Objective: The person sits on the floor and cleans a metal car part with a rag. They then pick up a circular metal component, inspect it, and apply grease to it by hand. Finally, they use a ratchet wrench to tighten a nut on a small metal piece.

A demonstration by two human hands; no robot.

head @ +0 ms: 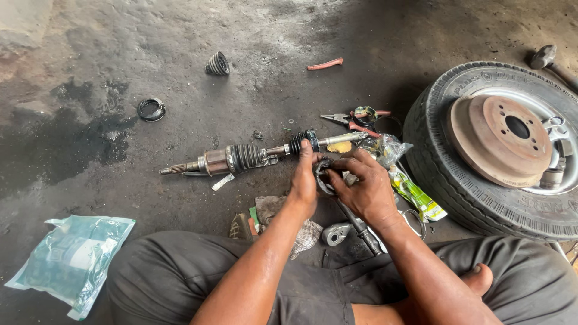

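Observation:
I sit cross-legged on a greasy concrete floor. Both hands meet over a dark rubber boot (323, 174) held between them. My left hand (304, 177) grips its left side, fingers pointing up. My right hand (361, 189) pinches its right edge. Just beyond lies a drive axle shaft (253, 155) with ribbed black boots, lengthwise on the floor. A metal tool with a black handle (355, 229) rests under my right wrist.
A tyre (463, 198) lying flat at right carries a rusty brake drum (497, 138). Red-handled pliers (355, 122), a plastic packet (415, 195), a rag (307, 235), a bluish plastic bag (72, 259), a spare boot (218, 64) and a black ring (150, 109) lie around.

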